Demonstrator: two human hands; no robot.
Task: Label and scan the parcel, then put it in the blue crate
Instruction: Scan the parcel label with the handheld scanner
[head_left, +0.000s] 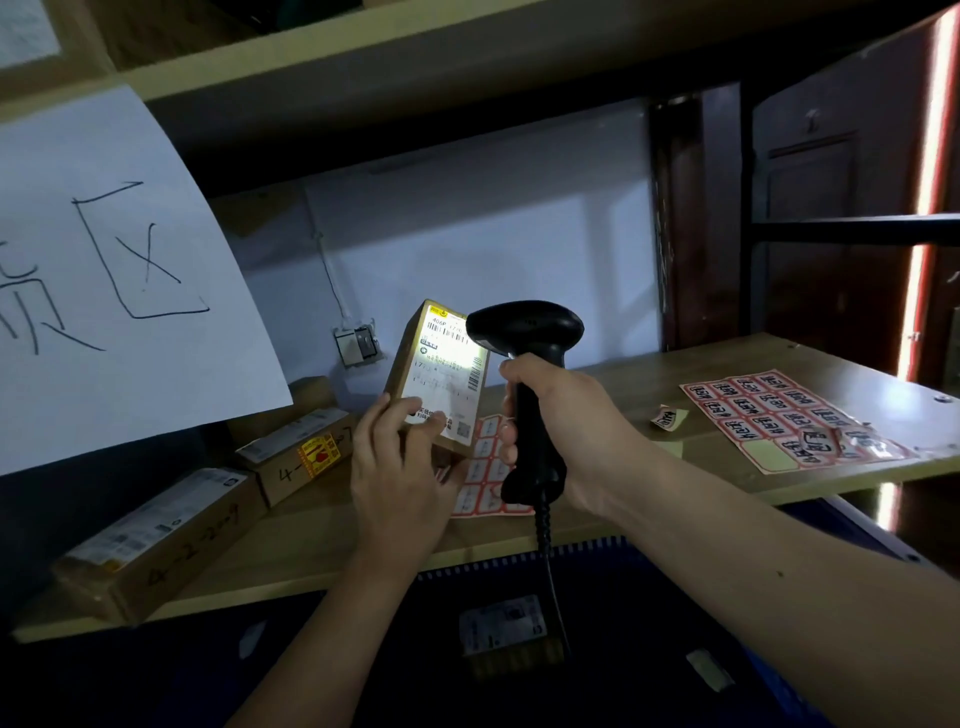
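fingers (415, 423) of your left hand (400, 467) grip the parcel (439, 376) upright over the shelf (649, 374); right hand (561, 415) clamps the scanner (524, 332), lighting its label. scan underway, blue crate (769, 670) below awaits.

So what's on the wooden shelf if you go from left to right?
Long box → smaller box → left hand holding the parcel → right hand with the scanner → red sticker sheet.
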